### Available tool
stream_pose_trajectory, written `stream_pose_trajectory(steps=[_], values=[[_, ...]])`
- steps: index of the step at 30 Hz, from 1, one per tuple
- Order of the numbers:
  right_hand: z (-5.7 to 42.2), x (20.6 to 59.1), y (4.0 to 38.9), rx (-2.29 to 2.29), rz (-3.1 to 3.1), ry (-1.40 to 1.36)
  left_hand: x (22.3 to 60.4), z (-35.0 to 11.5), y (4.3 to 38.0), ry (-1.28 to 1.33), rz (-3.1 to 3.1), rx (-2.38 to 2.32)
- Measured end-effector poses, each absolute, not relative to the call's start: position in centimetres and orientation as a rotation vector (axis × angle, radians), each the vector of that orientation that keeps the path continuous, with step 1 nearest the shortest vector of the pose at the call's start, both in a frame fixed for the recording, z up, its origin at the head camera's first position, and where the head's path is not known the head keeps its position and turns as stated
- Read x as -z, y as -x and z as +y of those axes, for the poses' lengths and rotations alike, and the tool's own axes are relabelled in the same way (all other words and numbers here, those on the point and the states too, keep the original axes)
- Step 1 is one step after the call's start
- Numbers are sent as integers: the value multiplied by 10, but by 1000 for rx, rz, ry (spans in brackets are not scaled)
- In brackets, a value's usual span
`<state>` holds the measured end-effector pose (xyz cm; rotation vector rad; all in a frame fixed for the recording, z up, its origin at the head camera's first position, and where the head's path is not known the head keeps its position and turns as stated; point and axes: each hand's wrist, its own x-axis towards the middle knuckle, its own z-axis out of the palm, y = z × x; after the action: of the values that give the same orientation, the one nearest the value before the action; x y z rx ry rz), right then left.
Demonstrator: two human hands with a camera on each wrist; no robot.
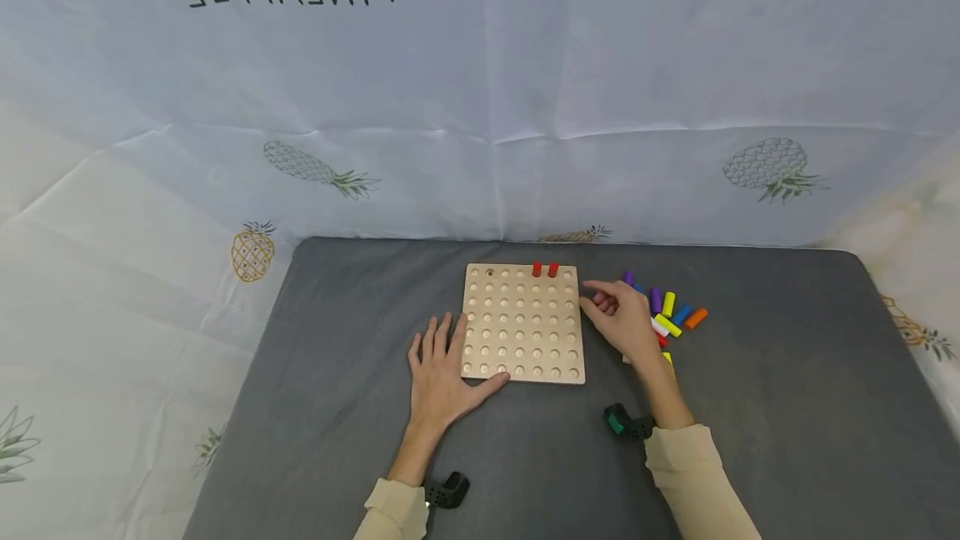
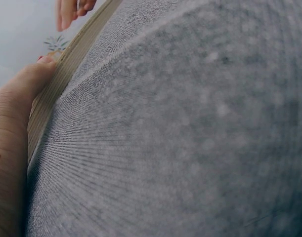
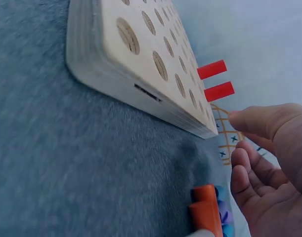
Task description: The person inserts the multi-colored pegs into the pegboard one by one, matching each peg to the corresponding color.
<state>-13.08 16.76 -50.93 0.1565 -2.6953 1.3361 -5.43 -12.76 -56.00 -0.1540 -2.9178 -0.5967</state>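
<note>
Left hand (image 1: 441,386) — grip spread — should brace the pale, square wooden pegboard (image 1: 527,324) firmly; right hand (image 1: 624,319), grip parted, apparently empty.

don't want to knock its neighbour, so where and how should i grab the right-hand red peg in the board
Probably best pinched by its upper end, from above and the right. The right-hand red peg stands upright in the board, so its top is free; the other red peg is close on its left, while its right side is open.
</note>
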Motion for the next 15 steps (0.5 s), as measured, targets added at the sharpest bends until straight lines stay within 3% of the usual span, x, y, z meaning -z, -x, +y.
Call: stream_pose_trajectory(steps=[15], values=[[196,502,104,-1261,-2732,-98,561,-128,54,158,-2923,591]])
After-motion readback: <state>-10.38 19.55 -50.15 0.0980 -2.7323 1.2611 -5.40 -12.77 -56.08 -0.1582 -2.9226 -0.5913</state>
